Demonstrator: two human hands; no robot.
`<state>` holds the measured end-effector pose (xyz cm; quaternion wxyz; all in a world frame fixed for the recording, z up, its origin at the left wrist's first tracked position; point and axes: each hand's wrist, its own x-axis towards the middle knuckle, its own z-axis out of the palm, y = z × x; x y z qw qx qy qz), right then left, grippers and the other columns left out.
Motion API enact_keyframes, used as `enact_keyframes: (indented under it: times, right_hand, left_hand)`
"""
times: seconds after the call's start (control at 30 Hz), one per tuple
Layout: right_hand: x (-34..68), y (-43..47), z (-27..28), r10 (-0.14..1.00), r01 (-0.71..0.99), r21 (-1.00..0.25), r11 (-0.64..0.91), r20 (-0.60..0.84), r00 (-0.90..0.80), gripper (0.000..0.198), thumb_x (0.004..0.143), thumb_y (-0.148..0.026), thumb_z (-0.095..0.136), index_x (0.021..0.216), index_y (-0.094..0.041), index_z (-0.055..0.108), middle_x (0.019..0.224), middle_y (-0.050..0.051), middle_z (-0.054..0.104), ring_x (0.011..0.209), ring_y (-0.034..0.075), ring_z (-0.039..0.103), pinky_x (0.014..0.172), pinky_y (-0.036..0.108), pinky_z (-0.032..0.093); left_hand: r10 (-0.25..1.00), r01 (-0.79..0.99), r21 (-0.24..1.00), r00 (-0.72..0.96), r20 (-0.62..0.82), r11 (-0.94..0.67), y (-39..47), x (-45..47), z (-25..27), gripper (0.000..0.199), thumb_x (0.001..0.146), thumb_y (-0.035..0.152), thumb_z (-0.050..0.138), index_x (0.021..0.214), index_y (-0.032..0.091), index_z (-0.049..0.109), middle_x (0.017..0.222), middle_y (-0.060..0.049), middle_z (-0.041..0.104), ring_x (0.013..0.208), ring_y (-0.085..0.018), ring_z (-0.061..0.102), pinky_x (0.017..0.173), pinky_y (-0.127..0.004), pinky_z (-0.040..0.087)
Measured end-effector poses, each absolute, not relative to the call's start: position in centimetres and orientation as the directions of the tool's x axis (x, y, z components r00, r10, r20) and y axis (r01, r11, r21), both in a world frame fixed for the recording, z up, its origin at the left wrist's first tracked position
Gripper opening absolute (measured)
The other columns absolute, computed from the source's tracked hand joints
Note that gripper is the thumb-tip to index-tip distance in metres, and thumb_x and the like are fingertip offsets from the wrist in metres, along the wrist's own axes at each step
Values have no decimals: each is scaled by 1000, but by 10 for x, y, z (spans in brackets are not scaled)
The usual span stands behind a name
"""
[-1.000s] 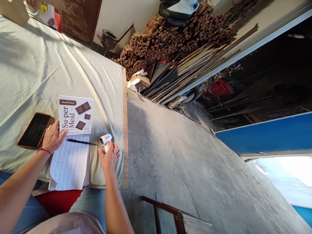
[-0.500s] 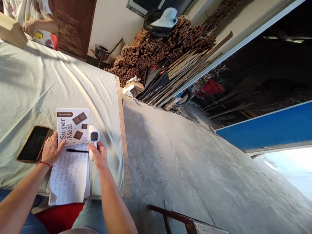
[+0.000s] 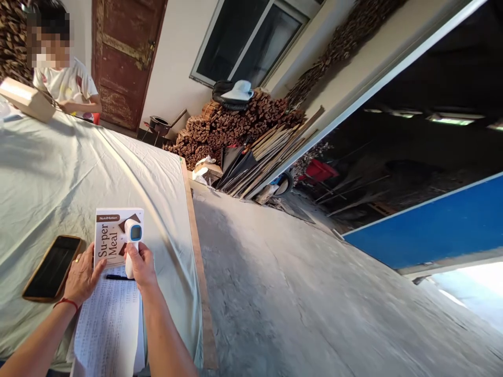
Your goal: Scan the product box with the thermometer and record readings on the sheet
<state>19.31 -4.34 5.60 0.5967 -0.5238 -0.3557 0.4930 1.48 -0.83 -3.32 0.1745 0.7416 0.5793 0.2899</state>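
A white box point(image 3: 110, 233) printed "NutriMotion Su-per Meal" stands at the top of the written sheets. My left hand point(image 3: 82, 276) grips its lower left corner, thumb on the front face and the other fingers along the side. In my right hand point(image 3: 142, 266), closed around the handle, is a white infrared thermometer point(image 3: 132, 229) with a blue-rimmed screen facing me. The thermometer overlaps the right part of the box front; whether they touch I cannot tell. A black pen point(image 3: 117, 277) lies on the sheets of paper point(image 3: 106, 324) just below the box.
A phone in a brown case point(image 3: 53, 267) lies left of my left hand on the cloth-covered table point(image 3: 157, 178). Across it sits a person point(image 3: 70, 86) by a cardboard box point(image 3: 29, 99). Stacked firewood point(image 3: 220, 128) and bundled sticks are beyond; concrete floor point(image 3: 251, 262) lies right.
The thermometer in my right hand has moved left, from beside the box to in front of it. My left hand still grips the box. The view has tilted up, showing more of the person and window.
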Motion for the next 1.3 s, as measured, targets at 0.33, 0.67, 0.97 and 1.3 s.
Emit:
enact_keyframes:
  times: [0.33,0.67,0.97,1.3]
  right_hand:
    - [189,-37,60,954,-234,-972,0,-70,290,55,64,-74,76,63,-22,57,56,-2,53,53,12,44,54,27,36]
    - [189,-55,92,973,-486,-871,76,-41,226,59,64,-76,79,60,-19,62,54,-1,58,50,11,48,50,25,37]
    - [204,-105,86,987,-376,-924,71,10,161,52,78,-69,72,65,-20,61,61,-2,58,54,11,48,53,25,36]
    - [303,-123,18,779,730,-601,-326,266,567,27,76,-22,89,94,-21,70,95,8,72,87,23,65,78,33,49]
  left_hand:
    - [941,735,606,133,311,-304,1,12,-37,69,94,65,33,138,18,55,115,-16,74,106,-37,69,97,-54,53]
    - [925,785,505,223,308,-358,19,15,-12,65,100,64,23,130,18,58,106,-18,71,99,-38,67,90,-58,54]
    - [927,782,505,253,277,-365,23,19,-6,71,101,66,20,136,14,54,109,-22,68,107,-43,66,92,-62,51]
    - [925,759,540,232,300,-365,22,20,-2,72,99,68,26,137,14,56,115,-24,69,111,-45,64,95,-64,49]
